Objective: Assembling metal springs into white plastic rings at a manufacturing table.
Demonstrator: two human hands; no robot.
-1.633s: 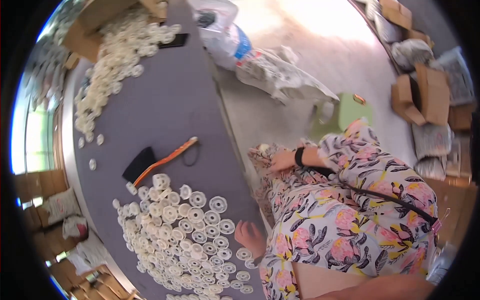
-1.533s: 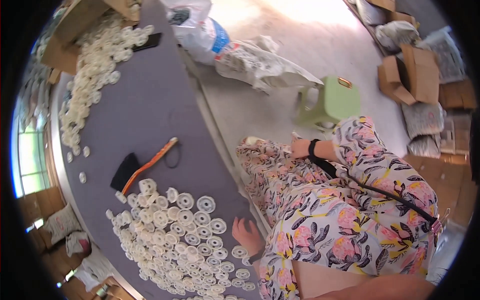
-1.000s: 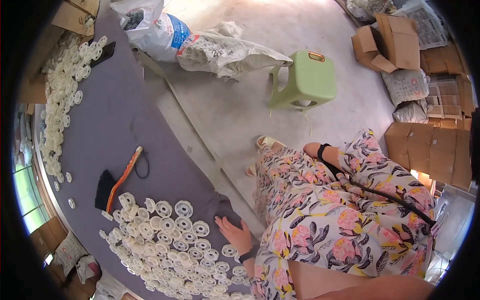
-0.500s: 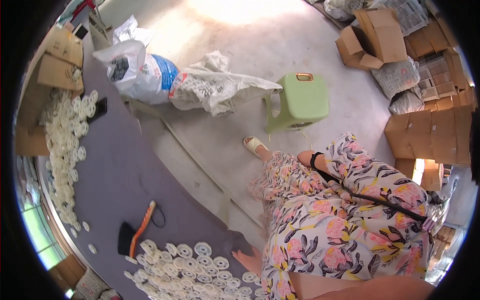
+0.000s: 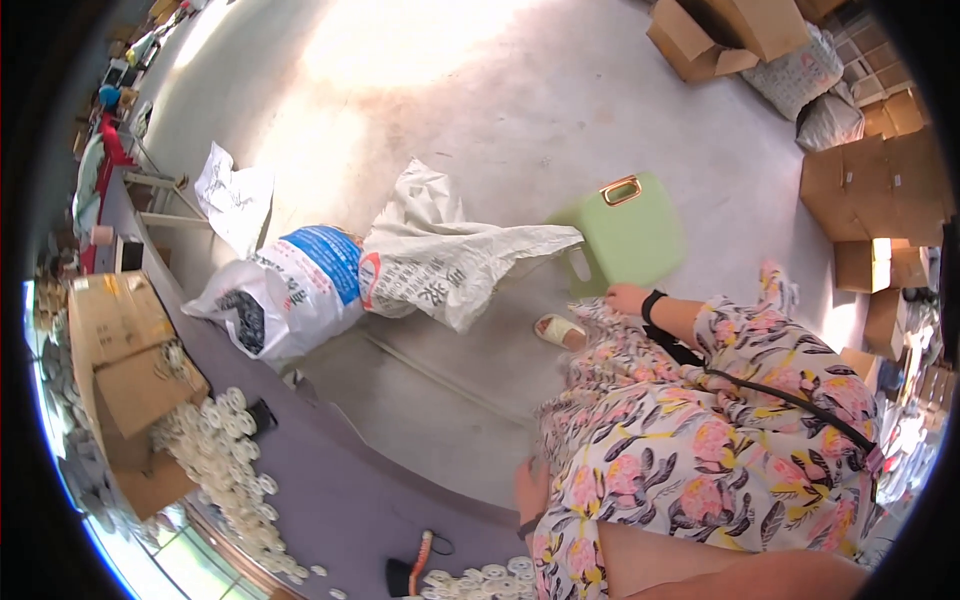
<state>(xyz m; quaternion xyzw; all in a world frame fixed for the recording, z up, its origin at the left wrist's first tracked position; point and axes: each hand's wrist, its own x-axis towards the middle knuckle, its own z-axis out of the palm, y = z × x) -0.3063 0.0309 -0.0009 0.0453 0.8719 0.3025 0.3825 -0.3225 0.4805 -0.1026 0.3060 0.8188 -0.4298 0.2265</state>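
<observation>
My right hand (image 5: 628,298), a black band at its wrist, is at the near edge of a green stool (image 5: 640,235). Its fingers look bent and closed on that edge; their tips are hidden. The stool's seat has a brown-rimmed handle slot. Beside my patterned dress, my left hand (image 5: 531,488) is near the edge of the grey-covered table (image 5: 330,470). It looks open with nothing in it, though its fingers are slightly blurred. On the table lie many white plastic rings (image 5: 490,578) and a brush (image 5: 408,572) with an orange handle and dark bristles.
A pale woven sack (image 5: 435,255) lies beside the stool, against a white and blue sack (image 5: 310,275). More rings (image 5: 225,450) are heaped by an open cardboard box (image 5: 130,345) on the table. Cardboard boxes (image 5: 870,190) stand at the right. A sandalled foot (image 5: 557,330) is on the floor.
The view has turned, and the table has shifted down in it. My left hand has come off the tabletop. My right hand has reached the green stool, whose seat now looks larger.
</observation>
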